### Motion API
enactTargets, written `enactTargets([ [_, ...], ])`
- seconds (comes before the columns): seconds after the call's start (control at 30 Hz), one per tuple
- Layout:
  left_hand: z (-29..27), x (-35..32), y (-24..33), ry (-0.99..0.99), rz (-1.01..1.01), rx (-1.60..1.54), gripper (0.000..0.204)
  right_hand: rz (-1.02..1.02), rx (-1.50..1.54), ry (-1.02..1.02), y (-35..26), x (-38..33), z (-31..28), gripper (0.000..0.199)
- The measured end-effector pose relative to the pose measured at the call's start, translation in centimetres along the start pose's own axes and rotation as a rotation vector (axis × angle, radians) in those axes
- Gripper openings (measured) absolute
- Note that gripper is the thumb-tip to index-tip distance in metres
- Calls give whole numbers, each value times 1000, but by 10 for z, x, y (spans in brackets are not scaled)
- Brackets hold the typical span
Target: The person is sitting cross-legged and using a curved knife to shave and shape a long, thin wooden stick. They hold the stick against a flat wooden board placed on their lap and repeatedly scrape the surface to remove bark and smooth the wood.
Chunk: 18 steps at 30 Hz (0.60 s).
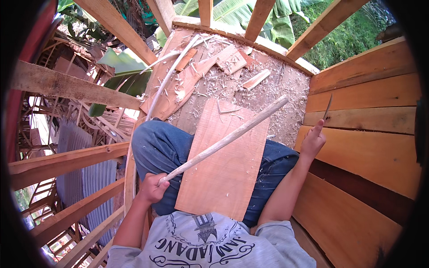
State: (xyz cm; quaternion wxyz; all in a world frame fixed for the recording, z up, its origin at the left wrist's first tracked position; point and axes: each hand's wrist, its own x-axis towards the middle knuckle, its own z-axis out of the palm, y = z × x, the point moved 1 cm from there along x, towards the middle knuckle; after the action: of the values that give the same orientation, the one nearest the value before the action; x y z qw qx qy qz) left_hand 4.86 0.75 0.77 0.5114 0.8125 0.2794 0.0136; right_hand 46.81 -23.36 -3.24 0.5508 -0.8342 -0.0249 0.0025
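Note:
My left hand [153, 187] is closed round the lower end of a long, pale wooden stick [223, 140]. The stick slants up to the right, above a flat wooden board [223, 165] that rests across my lap. Out to the right, my right hand [313, 140] is closed on a knife [328, 106], its thin blade pointing up and away from me; the fist hides the handle. A bent sliver of wood [227, 109] lies on the far end of the board.
Shavings and wood offcuts [256, 79] cover the floor [286, 96] ahead. A long pale strip [167, 78] lies at the left. Plank walling [362, 120] stands close on my right. Open wooden rails [71, 163] run along my left, with posts [259, 20] at the far edge.

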Motion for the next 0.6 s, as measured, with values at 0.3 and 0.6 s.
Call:
enactTargets([
  [0.3, 1, 0, 1, 14, -13, -5, 37, -492, -317, -360, -70, -101, 63, 57],
  [0.6, 0, 2, 2, -26, -3, -16, 37, -566, -368, -164, -59, -92, 59, 65],
])
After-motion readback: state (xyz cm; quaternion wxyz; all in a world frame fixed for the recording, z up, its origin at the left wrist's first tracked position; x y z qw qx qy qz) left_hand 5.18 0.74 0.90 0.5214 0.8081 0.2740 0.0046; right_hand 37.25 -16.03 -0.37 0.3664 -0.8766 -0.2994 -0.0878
